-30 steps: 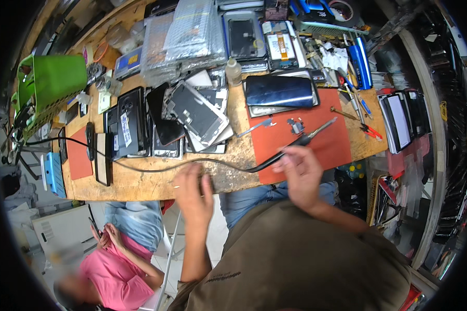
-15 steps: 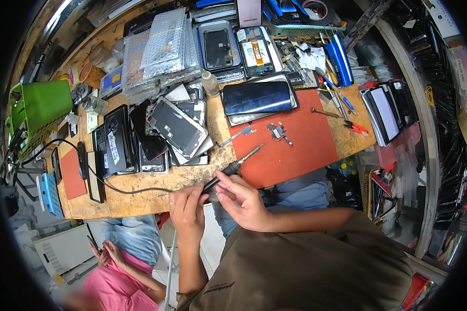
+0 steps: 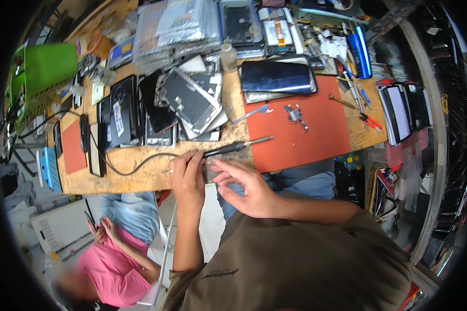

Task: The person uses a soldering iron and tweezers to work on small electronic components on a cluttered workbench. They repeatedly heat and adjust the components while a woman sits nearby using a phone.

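A soldering iron [image 3: 232,149] with a black handle and a metal tip lies slantwise, its tip reaching over the orange mat [image 3: 316,140]. My left hand [image 3: 188,173] grips the back end of its handle, where the dark cable runs off to the left. Just below the handle, my right hand [image 3: 251,191] is open, its fingers apart and slightly curled, holding nothing that I can see. Beyond the tip, a small phone part [image 3: 296,115] and a thin flex strip [image 3: 252,112] rest on the mat and at its edge.
Left of the mat lie stacked phone screens and frames [image 3: 192,101]. A dark blue phone panel [image 3: 275,78] sits at the mat's back, beside a small bottle [image 3: 228,56]. Red-handled cutters [image 3: 371,122] lie right. Another person [image 3: 117,259] sits at lower left.
My right hand has come off the iron's handle and opened. The iron now lies flatter, pointing more to the right. The whole view has shifted.
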Tool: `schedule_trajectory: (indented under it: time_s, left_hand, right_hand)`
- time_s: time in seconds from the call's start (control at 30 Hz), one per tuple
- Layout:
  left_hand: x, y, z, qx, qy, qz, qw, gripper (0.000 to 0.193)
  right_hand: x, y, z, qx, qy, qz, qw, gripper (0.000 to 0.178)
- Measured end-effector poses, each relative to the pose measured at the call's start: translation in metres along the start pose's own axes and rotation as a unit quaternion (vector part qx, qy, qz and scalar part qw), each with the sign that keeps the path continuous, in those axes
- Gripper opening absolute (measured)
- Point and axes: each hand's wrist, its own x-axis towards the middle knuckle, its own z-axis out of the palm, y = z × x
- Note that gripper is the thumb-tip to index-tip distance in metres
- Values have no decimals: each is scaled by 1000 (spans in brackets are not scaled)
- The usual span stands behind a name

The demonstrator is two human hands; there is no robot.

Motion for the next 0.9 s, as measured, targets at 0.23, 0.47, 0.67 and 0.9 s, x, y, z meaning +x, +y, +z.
schedule_trajectory:
  time_s: [0.23,0.47,0.67,0.9]
  left_hand:
    - [-10,5,10,-3,50,-36,998,29]
    - [-11,5,10,-18,53,-42,998,27]
    - [-6,5,8,-8,40,-43,998,25]
    - [-3,-1,10,-14,27,-31,999,30]
  right_hand:
    - [13,-10,1,-413,-50,-282,865,40]
    - [14,-4,5,-444,-49,-293,846,31]
    - [13,-1,4,-456,-48,-283,843,31]
    - [19,-4,3,-463,-20,-277,842,33]
